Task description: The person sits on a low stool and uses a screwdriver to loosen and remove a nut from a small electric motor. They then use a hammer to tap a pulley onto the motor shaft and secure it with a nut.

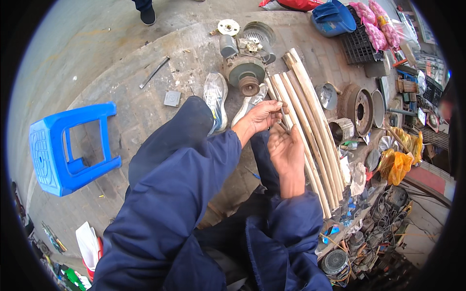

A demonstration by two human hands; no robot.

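Left hand (264,115) pinching a thin rod (272,88) just this side of the motor (246,68), right hand (286,153) loosely curled, can't tell if it's gripping; poles (310,128) right of motor.

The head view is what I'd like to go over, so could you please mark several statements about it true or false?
1. The blue stool is on the person's left. True.
2. The wooden poles lie left of the motor. False: the wooden poles lie right of the motor.
3. Both hands wear gloves. False: the left hand and right hand are bare.
4. The sleeves are dark blue. True.
5. The crate at upper right is white. False: the crate is black.
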